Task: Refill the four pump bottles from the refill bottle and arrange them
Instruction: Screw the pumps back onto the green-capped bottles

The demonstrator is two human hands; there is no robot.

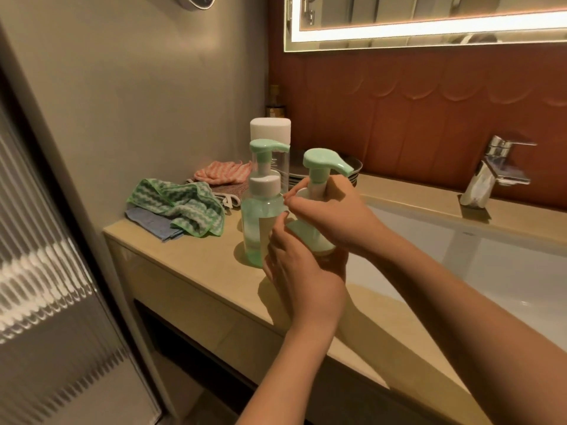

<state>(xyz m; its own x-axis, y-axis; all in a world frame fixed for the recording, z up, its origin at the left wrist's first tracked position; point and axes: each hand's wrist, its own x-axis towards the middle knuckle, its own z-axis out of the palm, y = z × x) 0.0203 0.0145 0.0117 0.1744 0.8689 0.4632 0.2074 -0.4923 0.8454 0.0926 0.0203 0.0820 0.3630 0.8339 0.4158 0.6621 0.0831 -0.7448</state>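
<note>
At frame centre my left hand [294, 271] grips the body of a pump bottle [310, 237] while my right hand [331, 210] clasps its collar. Just left stands a second pump bottle [260, 216]; its label is unreadable. Behind is a white-capped refill bottle [271, 133].

Bathroom, home or hotel style. Beige vanity counter [190, 271] with white undermount basin [491, 271] set into it, chrome single-lever faucet [494, 171] on ledge behind. Backlit mirror [429, 23] above on rust-red tiled wall [414, 102]. Ribbed-glass door [46, 271] at left, like shower screen. Folded washcloths [181, 207] on counter end, green-topped pump bottles [260, 210] just beside them, stacked plates [352, 171] behind.
</note>
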